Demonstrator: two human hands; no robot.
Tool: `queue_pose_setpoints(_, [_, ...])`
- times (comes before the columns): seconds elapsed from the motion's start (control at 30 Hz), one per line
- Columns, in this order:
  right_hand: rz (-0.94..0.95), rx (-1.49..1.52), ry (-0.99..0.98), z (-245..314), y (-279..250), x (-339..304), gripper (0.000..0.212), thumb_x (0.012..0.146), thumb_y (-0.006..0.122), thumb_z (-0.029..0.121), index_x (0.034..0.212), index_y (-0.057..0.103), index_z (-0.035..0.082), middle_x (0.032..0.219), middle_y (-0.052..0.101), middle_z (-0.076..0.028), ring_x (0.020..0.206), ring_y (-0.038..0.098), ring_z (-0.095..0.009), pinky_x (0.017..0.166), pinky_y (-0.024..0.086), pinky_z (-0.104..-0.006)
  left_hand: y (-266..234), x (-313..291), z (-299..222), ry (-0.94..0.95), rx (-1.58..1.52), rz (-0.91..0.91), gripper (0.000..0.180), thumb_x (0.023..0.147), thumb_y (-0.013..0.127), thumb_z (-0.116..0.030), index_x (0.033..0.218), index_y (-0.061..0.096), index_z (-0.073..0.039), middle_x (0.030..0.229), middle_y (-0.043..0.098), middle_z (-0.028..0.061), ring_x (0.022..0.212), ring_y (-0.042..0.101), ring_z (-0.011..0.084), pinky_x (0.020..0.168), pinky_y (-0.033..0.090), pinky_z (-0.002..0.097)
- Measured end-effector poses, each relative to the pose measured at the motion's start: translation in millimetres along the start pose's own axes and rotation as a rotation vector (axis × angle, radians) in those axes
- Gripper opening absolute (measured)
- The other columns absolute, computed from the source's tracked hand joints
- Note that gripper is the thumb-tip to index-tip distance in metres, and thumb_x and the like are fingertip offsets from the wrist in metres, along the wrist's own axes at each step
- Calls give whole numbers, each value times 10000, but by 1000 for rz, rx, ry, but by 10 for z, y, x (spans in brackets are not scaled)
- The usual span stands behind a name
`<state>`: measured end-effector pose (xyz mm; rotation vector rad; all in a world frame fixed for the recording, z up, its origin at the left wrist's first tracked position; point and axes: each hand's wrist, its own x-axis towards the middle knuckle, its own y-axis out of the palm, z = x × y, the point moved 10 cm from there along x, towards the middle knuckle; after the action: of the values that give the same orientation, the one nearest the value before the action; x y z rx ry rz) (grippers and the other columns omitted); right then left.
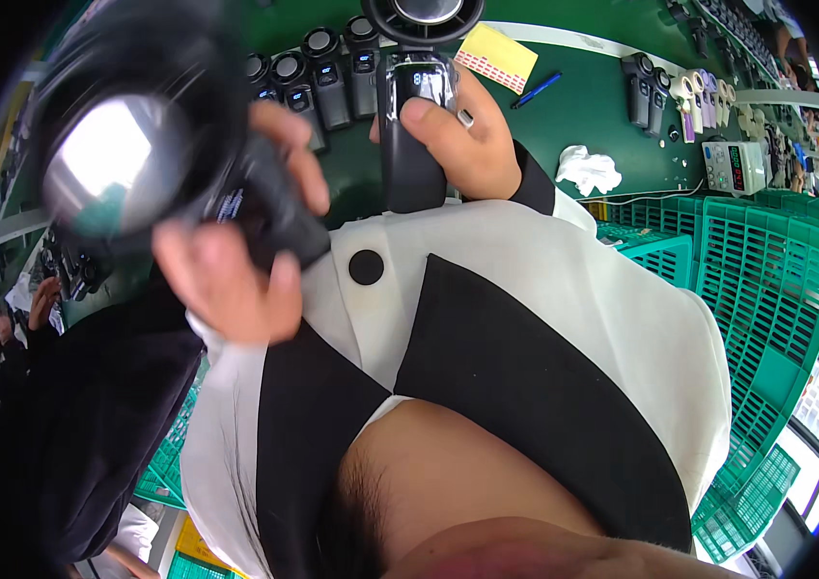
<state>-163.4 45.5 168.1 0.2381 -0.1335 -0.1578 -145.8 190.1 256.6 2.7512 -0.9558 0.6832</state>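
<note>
My right hand (pixel 475 145) is closed round a black handheld fan (pixel 413 174), its thumb on the front beside a lit display. The fan stands upright close to my jacket, its round head cut off by the upper edge. At the left, a second black handheld fan (pixel 284 214) looms large and blurred, with a shiny round centre. My left hand (pixel 234 280), also smeared by motion, grips that fan near its handle. More fingers (pixel 295 154) lie across the far side of the handle; whose they are I cannot tell.
Several black handheld fans (pixel 330 92) line the green table (pixel 564 116). Beyond my right hand lie a yellow card (pixel 496 58), a blue pen (pixel 537 90) and crumpled white tissue (pixel 588 171). A metering device (pixel 734 166) stands above green crates (pixel 762 251). A person in dark clothing (pixel 91 405) is close at left.
</note>
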Motion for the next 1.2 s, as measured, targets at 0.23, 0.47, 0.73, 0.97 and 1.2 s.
queue_pose_setpoints(0.23, [-73, 82, -116, -14, -14, 71, 259, 810, 474, 162, 998, 496, -14, 798, 591, -95, 725, 557, -152, 662, 446, -270, 387, 116, -504, 288, -132, 400, 740, 485, 518, -52, 1185, 301, 51, 961, 423, 190, 629, 532, 217, 513, 437, 249])
queue_pose_setpoints(0.47, [-164, 46, 102, -272, -162, 117, 226, 818, 459, 184, 897, 534, -14, 741, 593, -82, 657, 555, -132, 606, 449, -246, -277, -233, 359, -320, -415, -125, 520, 859, 385, -326, 1238, 272, 10, 970, 404, 112, 694, 439, 144, 581, 391, 245])
queue_pose_setpoints(0.73, [-273, 101, 232, -450, -455, 28, 176, 827, 499, 176, 904, 505, 17, 726, 592, -80, 607, 555, -123, 556, 450, -235, -989, -2752, 2152, -1091, -581, -738, 274, 835, 404, -213, 996, 412, 8, 877, 510, 152, 685, 518, 197, 596, 451, 272])
queue_pose_setpoints(0.97, [-331, -16, 274, -525, -458, 39, 307, 808, 472, 277, 882, 532, -14, 727, 594, -109, 617, 544, -149, 551, 437, -252, -804, -2614, 2197, -1010, -691, -721, 226, 816, 447, -222, 948, 472, -40, 739, 532, 95, 617, 534, 199, 560, 455, 326])
queue_pose_setpoints(1.2, [-303, 22, 328, -598, -351, 50, 299, 798, 491, 270, 894, 529, -11, 735, 599, -116, 667, 562, -166, 583, 446, -267, -1007, -2360, 2072, -726, -72, -530, 220, 831, 420, -227, 884, 466, -19, 728, 538, 129, 599, 532, 195, 549, 450, 301])
